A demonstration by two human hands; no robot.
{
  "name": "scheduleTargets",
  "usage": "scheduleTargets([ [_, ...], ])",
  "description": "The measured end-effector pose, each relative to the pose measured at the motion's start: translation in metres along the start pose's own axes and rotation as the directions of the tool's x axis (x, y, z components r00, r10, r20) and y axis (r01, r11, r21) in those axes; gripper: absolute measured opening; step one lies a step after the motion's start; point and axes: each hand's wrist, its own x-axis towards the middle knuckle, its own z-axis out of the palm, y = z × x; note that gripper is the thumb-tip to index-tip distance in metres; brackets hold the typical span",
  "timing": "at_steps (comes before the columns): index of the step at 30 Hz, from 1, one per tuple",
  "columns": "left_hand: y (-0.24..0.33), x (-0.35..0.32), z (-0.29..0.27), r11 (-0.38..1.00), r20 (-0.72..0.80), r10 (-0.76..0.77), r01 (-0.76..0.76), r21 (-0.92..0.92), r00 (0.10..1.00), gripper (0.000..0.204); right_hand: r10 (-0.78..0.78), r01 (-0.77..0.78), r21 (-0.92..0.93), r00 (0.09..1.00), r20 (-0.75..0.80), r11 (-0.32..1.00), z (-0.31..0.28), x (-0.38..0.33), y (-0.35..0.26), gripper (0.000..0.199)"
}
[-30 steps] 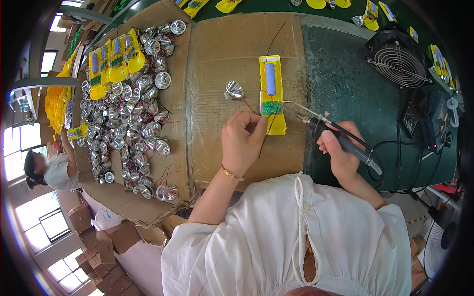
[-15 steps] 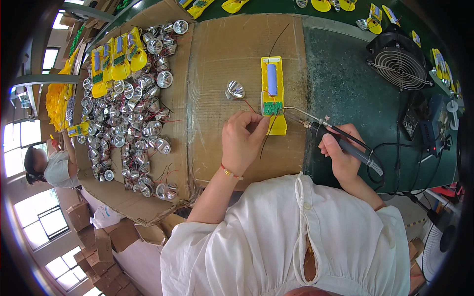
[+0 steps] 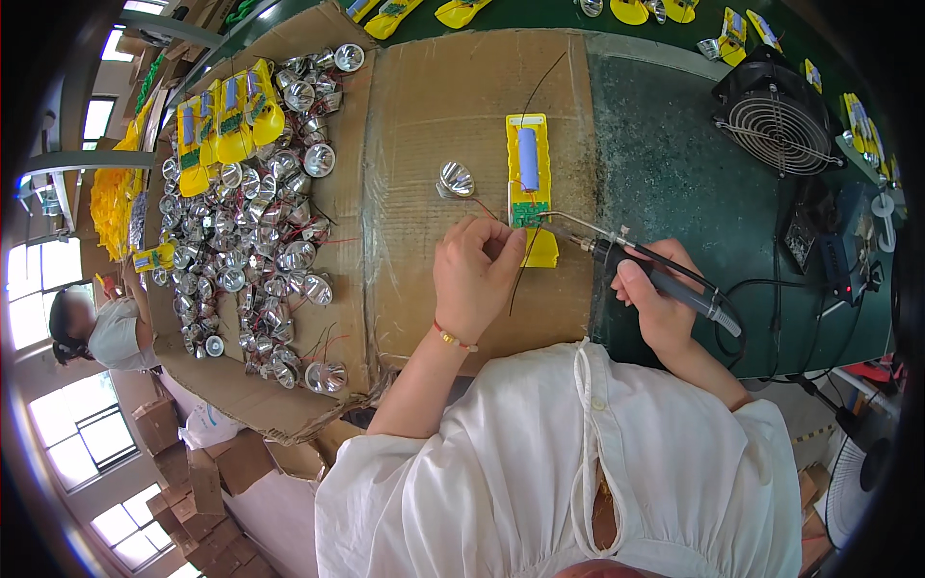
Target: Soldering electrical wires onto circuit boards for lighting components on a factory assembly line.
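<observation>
Casing (image 3: 544,173), yellow, lay near the right edge of a cardboard sheet (image 3: 434,106), midway between its far and near edges. In it, a lilac battery (image 3: 528,159) sat beyond a green board (image 3: 525,214). The left hand (image 3: 477,265) was closed in a pinch by the board's near left corner; whether it gripped a wire was too small to tell. The right hand (image 3: 663,318) gripped a soldering iron (image 3: 682,291), tip at the board's right edge. Left of the casing lay a silver cup (image 3: 457,179), its red wire (image 3: 485,208) running toward the left hand. Past the sheet's left edge, a carton (image 3: 246,403) held many more cups (image 3: 231,277). A black fan (image 3: 780,120) stood toward the far right corner of the green table (image 3: 665,135).
</observation>
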Motion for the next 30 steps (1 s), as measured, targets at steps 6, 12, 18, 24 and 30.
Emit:
scheduleTargets([
  [6, 0.003, 0.004, -0.002, 0.998, 0.042, -0.049, 0.051, -0.041, 0.998, 0.018, 0.140, -0.137, 0.086, 0.990, -0.020, 0.987, 0.006, 0.007, -0.002, 0.016],
  [12, 0.001, 0.007, -0.002, 0.996, 0.047, -0.064, 0.067, -0.063, 0.997, 0.020, 0.174, -0.173, 0.071, 0.985, -0.005, 0.982, 0.008, 0.010, 0.001, 0.014],
  [18, -0.002, 0.006, -0.001, 0.995, 0.064, -0.081, 0.084, -0.047, 0.995, 0.021, 0.170, -0.157, 0.179, 0.984, -0.059, 0.971, 0.004, 0.005, 0.004, 0.014],
  [24, -0.002, 0.004, -0.002, 0.993, 0.056, -0.101, 0.104, -0.055, 0.993, 0.022, 0.142, -0.128, 0.145, 0.985, -0.094, 0.981, -0.005, 0.002, 0.002, 0.014],
  [30, 0.001, 0.003, -0.006, 0.983, 0.094, -0.156, 0.164, -0.082, 0.983, 0.019, 0.129, -0.111, 0.133, 0.983, -0.129, 0.985, -0.016, 0.004, 0.005, 0.015],
])
